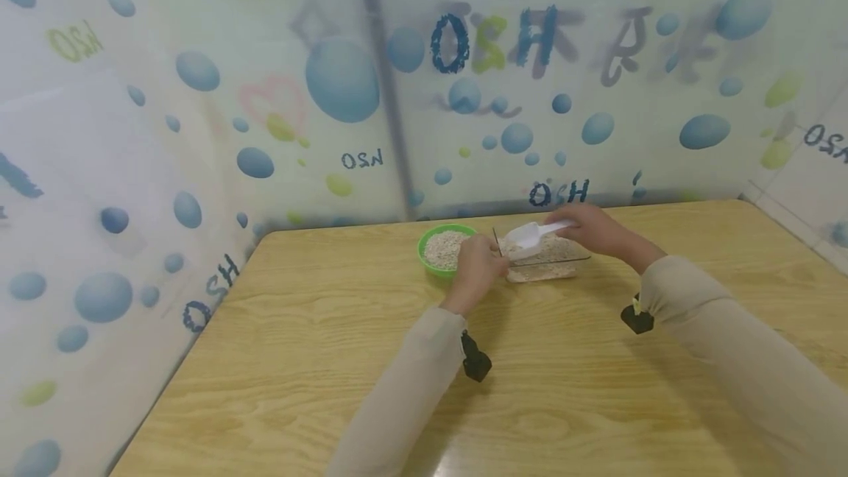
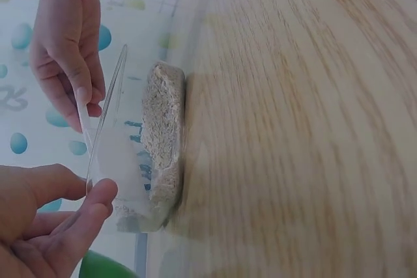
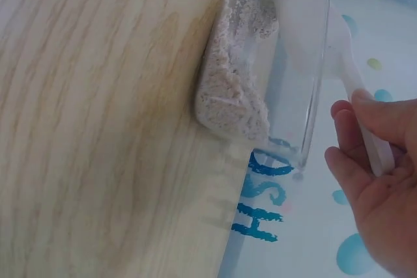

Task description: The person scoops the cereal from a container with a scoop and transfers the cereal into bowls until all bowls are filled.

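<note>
A clear rectangular container partly filled with pale oat-like flakes stands toward the back of the table. My left hand pinches the container's rim at its left end between thumb and fingers, as the left wrist view shows. In my right hand is the handle of a white scoop. The scoop's bowl dips inside the container, above or against the flakes; exact contact is hard to tell. Just left of the container sits a green bowl holding similar flakes, partly hidden behind my left hand.
The wood-grain table stretches toward me and to both sides. Behind it and at the left rises a white covering printed with blue and green bubbles. A dark device hangs at my left wrist, another at my right.
</note>
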Tool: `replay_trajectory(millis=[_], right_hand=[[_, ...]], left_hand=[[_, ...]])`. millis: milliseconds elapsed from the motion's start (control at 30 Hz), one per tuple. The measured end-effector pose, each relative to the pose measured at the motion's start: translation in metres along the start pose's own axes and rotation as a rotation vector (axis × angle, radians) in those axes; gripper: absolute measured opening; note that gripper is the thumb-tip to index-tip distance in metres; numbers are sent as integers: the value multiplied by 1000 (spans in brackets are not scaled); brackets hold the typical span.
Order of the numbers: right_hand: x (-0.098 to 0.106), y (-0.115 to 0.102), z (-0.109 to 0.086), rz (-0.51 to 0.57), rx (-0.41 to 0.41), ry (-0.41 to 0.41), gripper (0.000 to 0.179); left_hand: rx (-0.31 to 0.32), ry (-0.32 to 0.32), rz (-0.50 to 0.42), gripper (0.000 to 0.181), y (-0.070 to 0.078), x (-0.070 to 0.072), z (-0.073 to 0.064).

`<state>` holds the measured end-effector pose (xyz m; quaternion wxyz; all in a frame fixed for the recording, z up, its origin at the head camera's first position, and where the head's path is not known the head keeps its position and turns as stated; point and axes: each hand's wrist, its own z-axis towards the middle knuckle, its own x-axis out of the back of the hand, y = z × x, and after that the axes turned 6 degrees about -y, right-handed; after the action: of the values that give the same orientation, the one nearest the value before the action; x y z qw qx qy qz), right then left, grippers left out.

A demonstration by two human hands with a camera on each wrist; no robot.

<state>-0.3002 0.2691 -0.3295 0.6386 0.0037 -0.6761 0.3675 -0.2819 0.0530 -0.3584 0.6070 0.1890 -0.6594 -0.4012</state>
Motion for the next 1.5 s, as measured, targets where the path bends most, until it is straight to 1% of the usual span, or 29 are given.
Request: replay_trajectory(millis=[67, 200, 333, 500, 533, 600, 633, 667, 767, 933, 1033, 1167, 1233, 1300, 1367, 1500], right_hand=[[0, 2, -2, 11, -3, 9, 26], [1, 6, -7, 32, -14, 16, 26], [3, 9, -13, 56, -13, 38, 27], [7, 7, -20, 91, -14, 68, 27], [8, 6, -21, 92, -16, 73, 27], [10, 5, -22, 86, -12, 88, 26], [11, 4, -22, 77, -6, 97, 26], [12, 2, -23, 77, 2, 104, 25], [16, -1, -22, 76, 31, 126, 25], [19, -9, -17, 116, 43, 128, 26], [17, -16, -12, 143, 58, 117, 26], [10, -24, -3, 160, 74, 116, 26], [6, -29, 3, 163, 83, 116, 26], [2, -32, 9, 173, 99, 114, 26], [-2, -35, 15, 181, 122, 113, 25], [-8, -41, 26, 182, 173, 119, 25]], left_hand=[[-8, 10, 3, 52, 0, 0, 0], [-32, 36, 17, 32, -1, 1, 1], [-37, 25, 1, 26, -3, 2, 1], [-55, 43, 1, 10, -8, 6, 3], [-57, 40, 7, 14, -9, 8, 3], [-57, 29, -5, 9, -11, 12, 3], [-56, 26, -15, 7, -11, 15, 2], [-53, 19, -16, 9, -11, 18, 2], [-34, 17, -17, 27, -12, 30, 0], [-14, 12, -37, 30, -17, 53, 0], [19, -23, -65, 30, -22, 68, 0], [66, -79, -21, 32, -30, 89, 0], [81, -93, -1, 33, -35, 99, -1], [89, -91, 28, 34, -42, 108, -2], [92, -77, 46, 33, -48, 115, -3], [70, -64, 89, 34, -57, 121, -4]])
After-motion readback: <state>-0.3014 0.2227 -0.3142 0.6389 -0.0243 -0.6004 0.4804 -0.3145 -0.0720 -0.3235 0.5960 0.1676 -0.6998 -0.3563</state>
